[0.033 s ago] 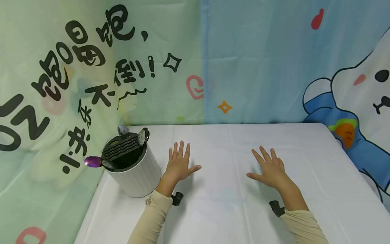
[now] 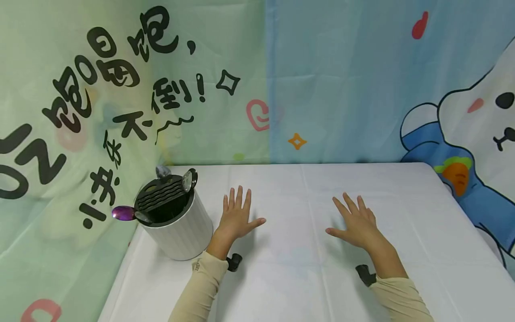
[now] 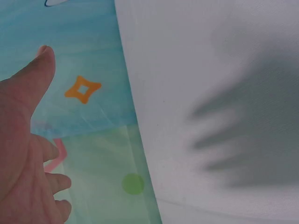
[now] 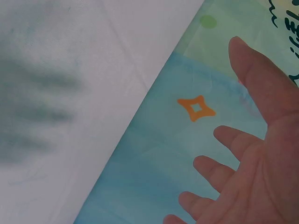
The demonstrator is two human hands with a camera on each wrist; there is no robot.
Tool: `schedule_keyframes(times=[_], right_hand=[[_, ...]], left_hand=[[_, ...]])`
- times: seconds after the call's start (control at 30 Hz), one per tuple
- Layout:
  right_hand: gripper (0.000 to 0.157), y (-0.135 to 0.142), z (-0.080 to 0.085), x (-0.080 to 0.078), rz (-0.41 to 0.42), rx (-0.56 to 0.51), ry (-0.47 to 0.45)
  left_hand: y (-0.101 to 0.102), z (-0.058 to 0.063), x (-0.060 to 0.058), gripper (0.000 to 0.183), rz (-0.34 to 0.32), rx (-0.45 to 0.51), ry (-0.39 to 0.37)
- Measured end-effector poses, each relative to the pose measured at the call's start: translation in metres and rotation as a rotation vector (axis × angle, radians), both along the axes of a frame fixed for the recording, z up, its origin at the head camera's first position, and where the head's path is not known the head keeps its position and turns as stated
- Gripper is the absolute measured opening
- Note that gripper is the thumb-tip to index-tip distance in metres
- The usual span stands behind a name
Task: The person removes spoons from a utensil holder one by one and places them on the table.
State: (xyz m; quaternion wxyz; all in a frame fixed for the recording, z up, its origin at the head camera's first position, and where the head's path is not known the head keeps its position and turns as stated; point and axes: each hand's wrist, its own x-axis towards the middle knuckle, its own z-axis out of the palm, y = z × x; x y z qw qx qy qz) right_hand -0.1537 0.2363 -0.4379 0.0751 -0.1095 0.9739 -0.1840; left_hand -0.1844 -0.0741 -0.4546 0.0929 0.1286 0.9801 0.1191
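Left hand (image 2: 235,221): palm down, fingers straight, thumb stretched out to the side; holds nothing.
Right hand (image 2: 356,223): fingers extended and spread, thumb pointing toward the left hand; holds nothing.
Gap between hands: well apart, white cloth showing between them.
Height: both raised over the table; in the wrist views their blurred shadows fall on the cloth, clear of the fingers.
Wrists: a black wrist device on each, left (image 2: 234,262) and right (image 2: 365,275); beige sleeves (image 2: 201,286) pushed back behind them.
Container (image 2: 185,230): white, ribbed, dark inside; stands upright on the table just beside the left hand, on its outer side. Whether the wrist touches it, cannot tell.
Utensils in container: black slotted turner (image 2: 161,192) lying across the mouth; purple spoon (image 2: 124,213) jutting over the left rim; round silvery piece (image 2: 189,180) with dark edge at the right; greyish knob (image 2: 162,171) at the back, kind unclear.
Table (image 2: 289,250): white cloth, faint fold lines.
Backdrop, left: green cloth (image 2: 225,27) with black lettering and a pink heart.
Backdrop, right: blue cloth (image 2: 342,67), small orange star (image 2: 297,141), white cartoon animal (image 2: 462,116) with a carrot.
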Motion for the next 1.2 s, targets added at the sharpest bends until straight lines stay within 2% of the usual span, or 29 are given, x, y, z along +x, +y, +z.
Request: schedule_keyframes(times=[0.17,0.3,0.4,0.53,0.67,0.77,0.97,1.2], right_hand=[[0.086,-0.001,0.001,0.001,0.0,-0.007,-0.002],[0.086,-0.004,0.001,-0.002,0.011,-0.009,-0.006],[0.087,-0.006,0.001,-0.005,0.024,-0.015,-0.003],[0.088,-0.008,0.003,-0.009,0.041,-0.021,0.011],[0.088,-0.01,0.006,-0.013,0.051,-0.016,0.02],[0.089,-0.014,0.007,-0.015,0.058,-0.028,0.009],[0.09,-0.022,0.007,-0.017,0.076,-0.039,-0.005],[0.091,-0.031,0.005,-0.021,0.093,-0.044,-0.016]], left_hand=[[-0.001,-0.001,0.001,0.091,-0.006,0.016,0.008],[-0.006,0.004,0.005,0.088,-0.037,0.055,0.075],[-0.012,0.017,0.009,0.084,-0.077,0.135,0.194],[-0.024,0.042,0.014,0.08,-0.108,0.266,0.392],[-0.043,0.064,0.016,0.077,-0.111,0.327,0.562],[-0.062,0.077,0.017,0.082,-0.08,0.343,0.62],[-0.103,0.095,0.021,0.081,0.027,0.395,0.594],[-0.146,0.1,0.033,0.08,0.198,0.451,0.612]])
